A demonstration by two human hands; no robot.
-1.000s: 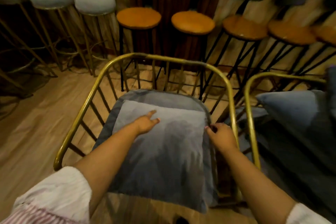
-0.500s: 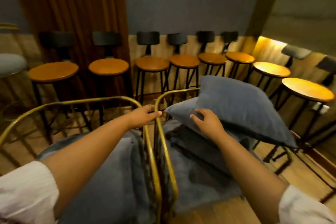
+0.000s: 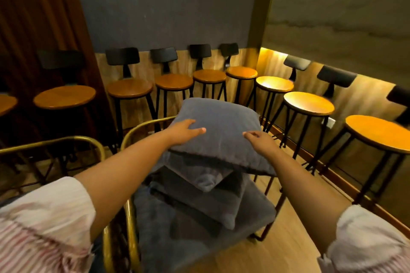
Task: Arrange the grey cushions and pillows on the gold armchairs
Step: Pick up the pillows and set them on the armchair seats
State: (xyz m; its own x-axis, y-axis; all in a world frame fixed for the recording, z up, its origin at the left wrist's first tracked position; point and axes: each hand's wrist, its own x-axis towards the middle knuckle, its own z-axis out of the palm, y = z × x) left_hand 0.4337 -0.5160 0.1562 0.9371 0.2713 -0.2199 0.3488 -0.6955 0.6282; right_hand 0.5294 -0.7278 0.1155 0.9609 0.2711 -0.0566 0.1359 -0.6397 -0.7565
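Both hands rest flat, fingers spread, on the top grey pillow (image 3: 218, 131): left hand (image 3: 185, 132) at its left edge, right hand (image 3: 260, 141) on its right side. The pillow tops a stack of grey cushions (image 3: 199, 195) on the right gold armchair (image 3: 142, 127). Wooden stools (image 3: 174, 82) line the wall.

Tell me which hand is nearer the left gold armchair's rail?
Left. The left hand rests on the top grey pillow's left side, closer to the left gold armchair's rail; the right hand is on its right side, farther.

Wooden bar stools (image 3: 174, 82); grey wall (image 3: 168, 4)
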